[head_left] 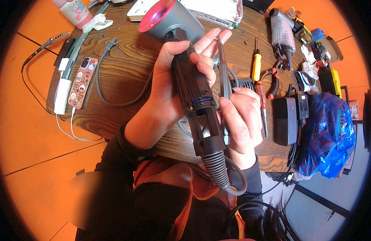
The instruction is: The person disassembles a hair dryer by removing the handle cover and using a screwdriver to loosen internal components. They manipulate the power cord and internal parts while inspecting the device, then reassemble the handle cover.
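Head view shows a hair dryer (187, 80) held up over the bench (125, 52), its grey head (187, 22) pointing away from the body. The left hand (163, 82) wraps the dark handle (196, 100) just below that head; the right hand (243, 118) pinches a slim grey strip (223, 76) alongside, its exact kind unclear. The dryer looks stiff, smooth and perhaps slippery, probably heavier at the head, so the upper handle seems the surest hold. The cut-out (204, 121) lower down looks fragile; the ribbed cord sleeve (214, 164) should flex.
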`<state>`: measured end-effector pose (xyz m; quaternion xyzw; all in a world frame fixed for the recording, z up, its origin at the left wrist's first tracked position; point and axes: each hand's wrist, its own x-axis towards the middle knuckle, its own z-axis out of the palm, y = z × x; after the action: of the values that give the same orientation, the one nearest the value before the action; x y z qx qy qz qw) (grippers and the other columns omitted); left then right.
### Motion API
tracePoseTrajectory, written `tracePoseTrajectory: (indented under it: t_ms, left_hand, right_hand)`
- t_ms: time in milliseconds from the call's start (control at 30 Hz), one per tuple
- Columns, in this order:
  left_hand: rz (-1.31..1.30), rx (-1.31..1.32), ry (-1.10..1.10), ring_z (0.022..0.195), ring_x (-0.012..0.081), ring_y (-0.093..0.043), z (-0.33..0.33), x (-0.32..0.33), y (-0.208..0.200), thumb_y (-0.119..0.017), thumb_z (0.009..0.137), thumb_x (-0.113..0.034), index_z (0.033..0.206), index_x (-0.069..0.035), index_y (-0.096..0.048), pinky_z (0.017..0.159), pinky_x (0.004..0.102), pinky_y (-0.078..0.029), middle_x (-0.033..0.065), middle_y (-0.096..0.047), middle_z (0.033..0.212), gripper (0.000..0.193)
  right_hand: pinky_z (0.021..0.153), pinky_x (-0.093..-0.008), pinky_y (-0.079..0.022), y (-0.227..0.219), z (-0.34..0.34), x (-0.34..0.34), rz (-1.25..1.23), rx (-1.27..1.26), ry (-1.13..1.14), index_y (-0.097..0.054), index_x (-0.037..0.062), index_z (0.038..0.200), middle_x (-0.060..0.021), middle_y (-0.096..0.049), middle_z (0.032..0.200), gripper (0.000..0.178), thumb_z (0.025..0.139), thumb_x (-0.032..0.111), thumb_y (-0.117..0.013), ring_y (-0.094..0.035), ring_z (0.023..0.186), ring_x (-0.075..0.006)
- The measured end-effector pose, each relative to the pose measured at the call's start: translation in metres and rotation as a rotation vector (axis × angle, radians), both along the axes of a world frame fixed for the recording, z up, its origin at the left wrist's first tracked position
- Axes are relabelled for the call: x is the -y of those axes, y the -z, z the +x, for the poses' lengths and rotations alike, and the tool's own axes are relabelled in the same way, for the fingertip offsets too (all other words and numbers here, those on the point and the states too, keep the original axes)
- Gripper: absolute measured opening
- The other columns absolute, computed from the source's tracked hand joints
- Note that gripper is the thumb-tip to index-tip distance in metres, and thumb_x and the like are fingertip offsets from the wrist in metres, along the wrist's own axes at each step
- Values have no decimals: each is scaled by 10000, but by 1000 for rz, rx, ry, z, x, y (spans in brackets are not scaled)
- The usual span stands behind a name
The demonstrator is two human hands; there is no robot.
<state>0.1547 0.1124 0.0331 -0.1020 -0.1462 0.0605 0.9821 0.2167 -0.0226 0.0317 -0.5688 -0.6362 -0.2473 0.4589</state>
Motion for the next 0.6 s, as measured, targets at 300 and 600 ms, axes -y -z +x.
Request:
tracePoseTrajectory:
  t_ms: [300,600]
  left_hand:
    - [84,-59,-33,704,81,-513,1,0,1,-510,789,-192,1335,-36,-159,680,232,-458,85,-256,1363,667]
    - [117,-130,-55,686,52,-505,2,0,2,-492,790,-197,1319,-15,-199,692,207,-454,126,-284,1335,632]
  right_hand:
    - [700,-383,-458,0,1,-1,12,-22,48,-596,31,909,-81,-528,824,311,622,75,-709,-522,732,-215]
    - [717,-380,-459,3,5,-4,34,-25,122,-594,40,926,-78,-553,827,301,642,55,-695,-543,748,-210]
